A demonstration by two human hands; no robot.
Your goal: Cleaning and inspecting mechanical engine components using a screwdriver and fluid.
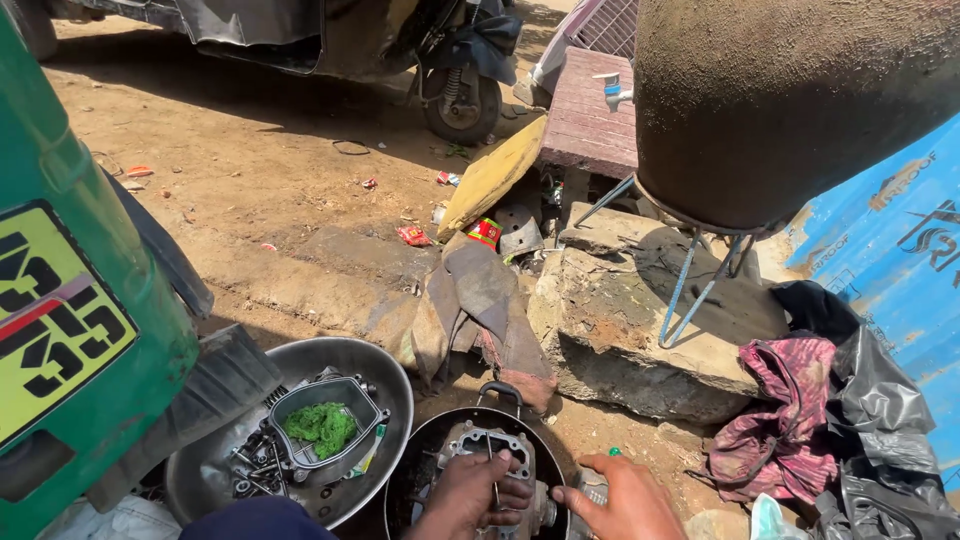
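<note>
Left hand [470, 497] clamped on engine casing [490, 450], right hand [625, 497] spread, wrists cropped.

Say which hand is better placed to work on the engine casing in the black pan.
Left, probably. The left hand already lies on the metal engine casing inside the black pan, fingers curled over a thin tool. The right hand rests open beside the pan, off the casing.

Left hand [470, 497] grips a metal engine part [492, 452] inside a black pan [420, 450]; right hand [625, 497] rests spread at the pan's right rim.
</note>
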